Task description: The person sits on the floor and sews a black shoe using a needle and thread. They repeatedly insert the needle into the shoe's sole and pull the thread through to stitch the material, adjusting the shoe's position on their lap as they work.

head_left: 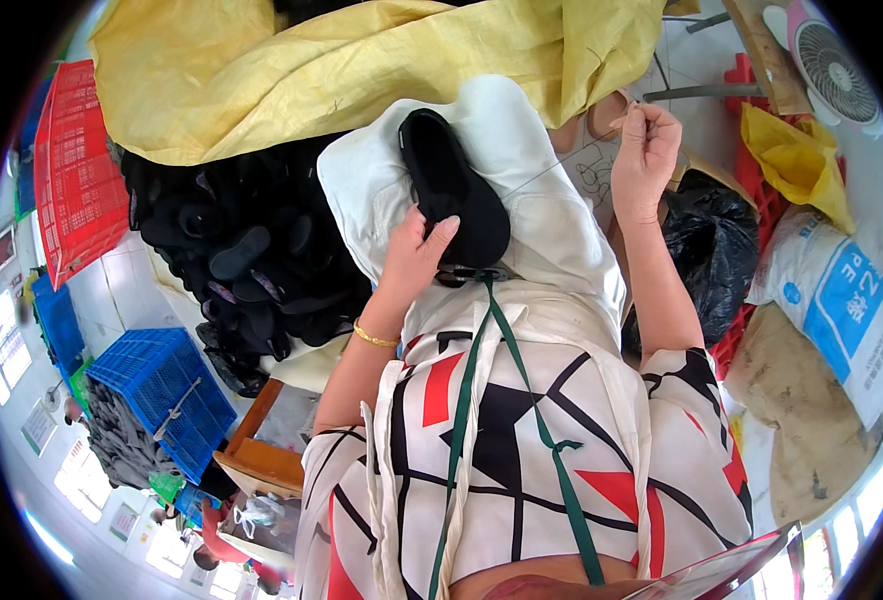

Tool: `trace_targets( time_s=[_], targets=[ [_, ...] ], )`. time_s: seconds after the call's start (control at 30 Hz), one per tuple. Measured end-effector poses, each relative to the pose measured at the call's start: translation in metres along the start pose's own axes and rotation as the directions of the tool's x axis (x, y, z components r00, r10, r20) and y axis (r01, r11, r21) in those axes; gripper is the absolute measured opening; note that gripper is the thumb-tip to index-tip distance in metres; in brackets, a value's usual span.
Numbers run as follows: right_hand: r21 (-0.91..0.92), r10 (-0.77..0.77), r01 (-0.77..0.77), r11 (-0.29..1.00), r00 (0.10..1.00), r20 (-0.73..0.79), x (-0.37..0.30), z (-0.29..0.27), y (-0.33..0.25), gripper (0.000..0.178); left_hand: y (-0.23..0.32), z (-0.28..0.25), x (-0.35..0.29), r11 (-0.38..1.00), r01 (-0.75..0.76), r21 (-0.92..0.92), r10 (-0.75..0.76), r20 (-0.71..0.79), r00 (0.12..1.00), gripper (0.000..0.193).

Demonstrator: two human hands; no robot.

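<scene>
A black slip-on shoe point(455, 190) lies on the white cloth point(552, 225) over my lap, its opening turned up. My left hand point(420, 252) grips its near left side, the thumb on top and the fingers partly hidden behind it. Raised to the far right, my right hand point(648, 150) is closed in a pinch. From the shoe a thin dark thread slants up toward those fingers; whether a needle is there is too small to see. Dark-handled scissors point(472, 274) on a green cord point(495, 310) rest at my waist, just below the shoe.
A heap of black shoes point(247, 250) lies to my left, below a yellow sheet point(362, 75). Blue crate point(162, 390) and red crate point(80, 170) stand farther left. On my right are a black plastic bag point(712, 235), a white sack point(837, 300) and a fan point(835, 70).
</scene>
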State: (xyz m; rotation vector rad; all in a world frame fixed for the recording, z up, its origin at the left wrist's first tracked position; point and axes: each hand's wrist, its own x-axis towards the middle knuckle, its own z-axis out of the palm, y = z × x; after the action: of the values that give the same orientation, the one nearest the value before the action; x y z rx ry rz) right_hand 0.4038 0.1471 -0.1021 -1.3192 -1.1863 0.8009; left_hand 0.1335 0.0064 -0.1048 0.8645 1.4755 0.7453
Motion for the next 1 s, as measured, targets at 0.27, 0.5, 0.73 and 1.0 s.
trace_targets(
  time_s=[0.27,0.5,0.73,1.0],
  targets=[
    [0.094,0.365,-0.481,0.872,0.766,0.529,-0.046,0.019,-0.022,0.011,0.01,-0.002,-0.012,0.841,0.173,-0.512,-0.207,-0.009,0.978,0.018],
    [-0.197,0.268,-0.187,0.962,0.536,0.801,-0.09,0.042,-0.046,0.012,-0.002,-0.002,-0.012,0.59,0.24,-0.771,-0.203,0.146,0.968,0.017],
    [-0.231,0.242,-0.089,0.969,0.539,0.807,-0.093,0.045,-0.047,0.015,-0.008,-0.002,-0.011,0.483,0.243,-0.841,-0.194,0.168,0.966,0.015],
    [-0.238,0.238,-0.071,0.969,0.534,0.811,-0.092,0.046,-0.047,0.015,-0.002,-0.001,-0.011,0.451,0.265,-0.852,-0.233,0.174,0.957,0.014]
  ],
)
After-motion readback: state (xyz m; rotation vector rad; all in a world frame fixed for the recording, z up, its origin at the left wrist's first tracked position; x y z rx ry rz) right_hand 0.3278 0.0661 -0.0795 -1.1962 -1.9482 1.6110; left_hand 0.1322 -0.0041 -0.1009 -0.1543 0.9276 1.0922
